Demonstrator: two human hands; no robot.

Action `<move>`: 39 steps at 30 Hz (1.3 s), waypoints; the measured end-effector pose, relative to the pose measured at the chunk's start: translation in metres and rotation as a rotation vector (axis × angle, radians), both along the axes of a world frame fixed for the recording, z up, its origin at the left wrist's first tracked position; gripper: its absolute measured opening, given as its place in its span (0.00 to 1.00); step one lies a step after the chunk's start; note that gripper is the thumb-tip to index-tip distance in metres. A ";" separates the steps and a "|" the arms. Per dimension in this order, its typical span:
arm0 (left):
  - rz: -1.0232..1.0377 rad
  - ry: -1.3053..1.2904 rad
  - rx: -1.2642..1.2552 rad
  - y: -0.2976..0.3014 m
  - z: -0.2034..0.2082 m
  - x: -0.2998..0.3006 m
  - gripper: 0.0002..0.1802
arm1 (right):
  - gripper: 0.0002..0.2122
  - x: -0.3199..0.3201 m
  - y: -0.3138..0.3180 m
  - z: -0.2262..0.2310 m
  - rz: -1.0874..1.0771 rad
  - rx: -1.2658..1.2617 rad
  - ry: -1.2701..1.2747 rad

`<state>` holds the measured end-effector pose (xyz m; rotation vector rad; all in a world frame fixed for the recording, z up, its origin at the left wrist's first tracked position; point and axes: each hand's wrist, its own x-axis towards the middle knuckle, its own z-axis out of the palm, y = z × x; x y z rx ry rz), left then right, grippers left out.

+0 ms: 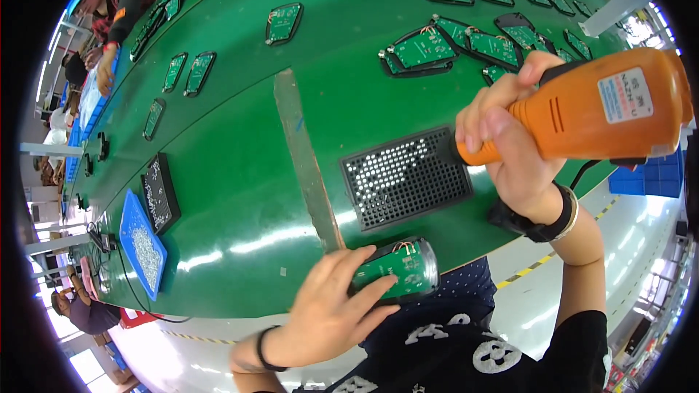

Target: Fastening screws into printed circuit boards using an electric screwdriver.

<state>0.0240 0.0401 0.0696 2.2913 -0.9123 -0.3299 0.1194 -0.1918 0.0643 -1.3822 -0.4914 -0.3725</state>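
Note:
My right hand [510,138] grips an orange electric screwdriver [597,105], its tip pointing down at a black perforated screw tray [406,177] filled with small silver screws. My left hand [331,306] rests at the near edge of the green conveyor belt [240,175] and holds a black housing with a green circuit board [400,268] in it, fingers laid over its left side. The board has copper wires at its upper end.
Several more green boards in black housings [426,49] lie at the far right and along the belt's left. A second black screw tray [160,193] and a blue tray of screws [142,244] sit at left. Other people [116,7] work at the far left.

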 end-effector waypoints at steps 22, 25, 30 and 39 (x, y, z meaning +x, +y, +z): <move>0.294 -0.175 -0.046 -0.033 -0.064 -0.035 0.20 | 0.15 -0.004 0.001 -0.002 -0.084 -0.022 0.019; 0.317 -0.151 -0.073 -0.039 -0.061 -0.033 0.20 | 0.14 -0.004 0.000 -0.003 -0.063 -0.056 -0.007; 0.319 -0.173 -0.122 -0.043 -0.066 -0.024 0.18 | 0.13 -0.024 -0.002 0.008 0.077 0.097 -0.065; 0.329 -0.136 -0.189 -0.038 -0.071 -0.023 0.16 | 0.19 -0.108 -0.011 0.014 0.267 -0.051 -0.158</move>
